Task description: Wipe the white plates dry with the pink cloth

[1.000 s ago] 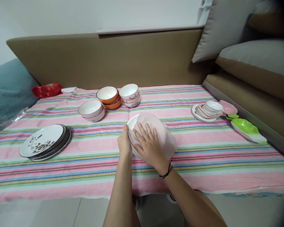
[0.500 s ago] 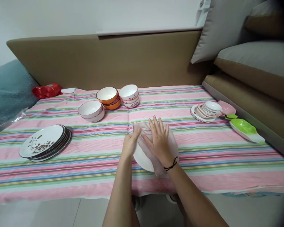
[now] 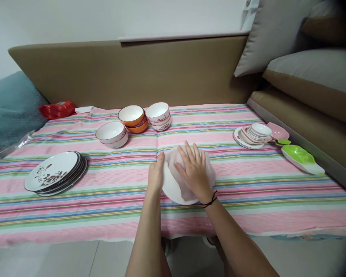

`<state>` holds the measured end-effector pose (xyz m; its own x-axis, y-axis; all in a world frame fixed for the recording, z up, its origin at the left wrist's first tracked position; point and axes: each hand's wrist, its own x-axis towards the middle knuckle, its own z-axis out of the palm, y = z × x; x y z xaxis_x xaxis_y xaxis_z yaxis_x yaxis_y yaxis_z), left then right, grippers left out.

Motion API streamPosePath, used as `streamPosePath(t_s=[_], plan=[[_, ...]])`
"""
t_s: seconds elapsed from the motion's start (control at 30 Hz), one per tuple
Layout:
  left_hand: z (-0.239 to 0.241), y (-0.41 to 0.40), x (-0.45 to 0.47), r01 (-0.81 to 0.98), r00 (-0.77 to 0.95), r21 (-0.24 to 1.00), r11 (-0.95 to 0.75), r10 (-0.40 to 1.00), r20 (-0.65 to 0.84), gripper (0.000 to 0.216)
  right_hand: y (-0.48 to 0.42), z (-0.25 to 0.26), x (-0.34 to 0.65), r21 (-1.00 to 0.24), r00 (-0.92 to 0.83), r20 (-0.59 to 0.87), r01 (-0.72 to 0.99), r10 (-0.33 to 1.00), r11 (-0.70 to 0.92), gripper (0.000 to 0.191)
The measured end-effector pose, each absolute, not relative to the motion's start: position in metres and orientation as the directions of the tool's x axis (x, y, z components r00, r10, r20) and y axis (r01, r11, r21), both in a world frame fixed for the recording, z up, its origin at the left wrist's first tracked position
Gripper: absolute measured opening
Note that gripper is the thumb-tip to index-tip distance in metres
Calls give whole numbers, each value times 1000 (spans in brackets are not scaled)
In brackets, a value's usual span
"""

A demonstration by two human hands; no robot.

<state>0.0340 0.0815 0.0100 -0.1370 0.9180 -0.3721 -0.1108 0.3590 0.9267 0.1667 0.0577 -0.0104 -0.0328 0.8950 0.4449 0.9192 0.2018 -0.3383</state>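
A white plate (image 3: 172, 189) is in front of me, over the striped cloth. My left hand (image 3: 155, 174) grips its left rim, thumb up along the edge. A thin pale greyish-pink cloth (image 3: 185, 191) covers much of the plate's face. My right hand (image 3: 193, 170) lies flat on this cloth with fingers spread, pressing it against the plate. A dark cord is tied round my right wrist. The plate's underside and the left fingers behind it are hidden.
Stacked patterned plates (image 3: 54, 173) lie at left. White bowls (image 3: 112, 134), orange bowls (image 3: 137, 125) and more white bowls (image 3: 159, 117) stand toward the back. Small dishes (image 3: 252, 135) and a green leaf-shaped dish (image 3: 302, 158) sit at right. A sofa back (image 3: 175, 73) rises behind.
My left hand has come off the cloth's upper left corner and now holds the plate's rim. The cloth has shifted on the plate, its lower corner no longer hanging past the edge.
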Motion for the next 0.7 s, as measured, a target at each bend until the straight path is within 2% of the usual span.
streamPosePath(t_s=[0.1,0.2,0.3,0.37,0.47,0.53,0.6,0.7], plan=[[14,81,31,-70,-232,940,334,911,-341,55,60,-18,178,-433,77,376,895,923,102,56],[13,82,27,-150,-338,949,276,888,-312,53,61,-23,186,-632,114,294,768,949,103,59],[9,86,25,-302,-439,921,247,821,-364,54,62,-22,188,-880,191,189,469,963,79,67],[5,88,24,-398,-453,893,211,801,-391,57,61,-19,184,-977,263,78,211,962,21,64],[1,91,24,-489,-403,861,142,838,-368,58,60,-14,177,-994,269,-66,-106,961,-39,49],[1,91,23,-499,-340,855,142,875,-343,57,60,-12,176,-974,251,-135,-210,959,-82,44],[3,88,21,-434,-278,878,200,898,-342,55,61,-11,179,-963,251,-185,-239,950,-124,41],[8,81,21,-288,-171,907,306,916,-363,50,66,-12,191,-979,325,-176,-152,929,-132,42]])
